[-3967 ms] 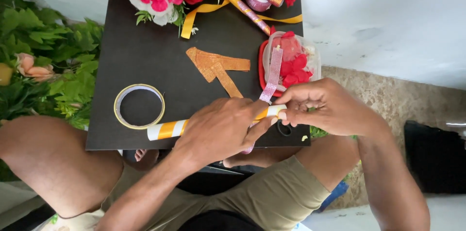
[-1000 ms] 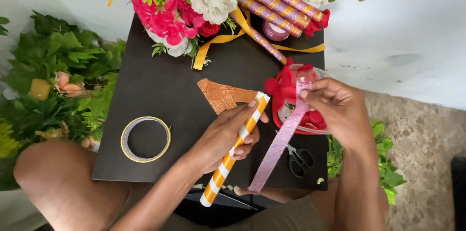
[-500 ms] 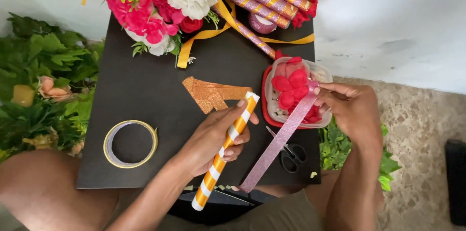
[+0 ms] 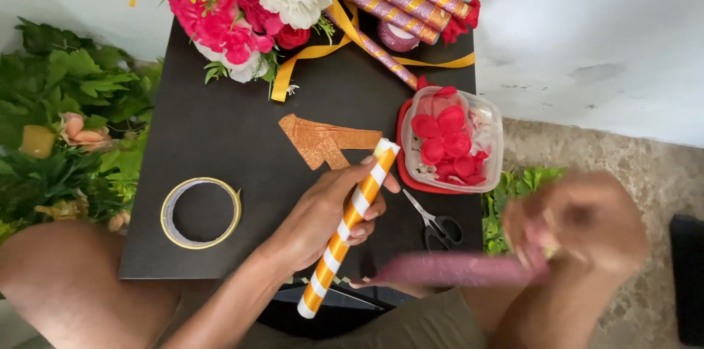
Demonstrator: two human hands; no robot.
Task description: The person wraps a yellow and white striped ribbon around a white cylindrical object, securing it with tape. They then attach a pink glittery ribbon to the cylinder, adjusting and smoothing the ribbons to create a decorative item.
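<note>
Black table (image 4: 220,144): left hand (image 4: 326,213) gripping orange-white striped tube (image 4: 348,228), tilted, w/ glossy wrap

The light is soft and even daylight, quite bright, and I cannot tell from which side it comes. Shadows are weak; only a faint one lies under my left hand (image 4: 330,210) on the black table (image 4: 220,136). The matte table gives no glare. My right hand (image 4: 579,224) and the pink ribbon (image 4: 455,270) are strongly smeared by motion blur. The flowers (image 4: 242,4) and the striped tube (image 4: 350,226) are sharp.
</note>
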